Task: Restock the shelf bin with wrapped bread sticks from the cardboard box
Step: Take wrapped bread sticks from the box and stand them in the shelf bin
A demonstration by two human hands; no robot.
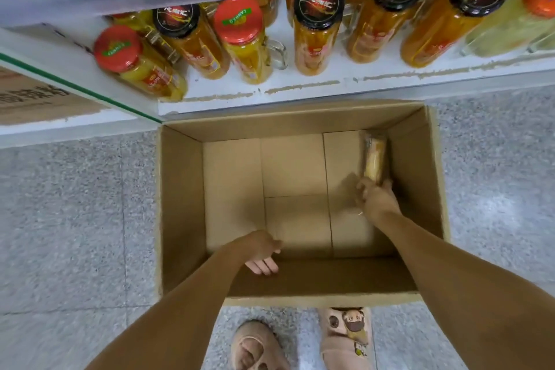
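Inside the cardboard box [180, 204], one golden wrapped bread stick [374, 159] lies at two o'clock. Right hand [377, 200] grips it; left hand [261, 252] hangs slack.

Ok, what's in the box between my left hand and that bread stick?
Only the bare floor of the cardboard box lies between the left hand and the wrapped bread stick, as the head view shows. The right hand holds the stick's near end.

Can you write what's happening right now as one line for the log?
step: picking only bread stick | right hand: grips its near end | left hand: open, inside cardboard box
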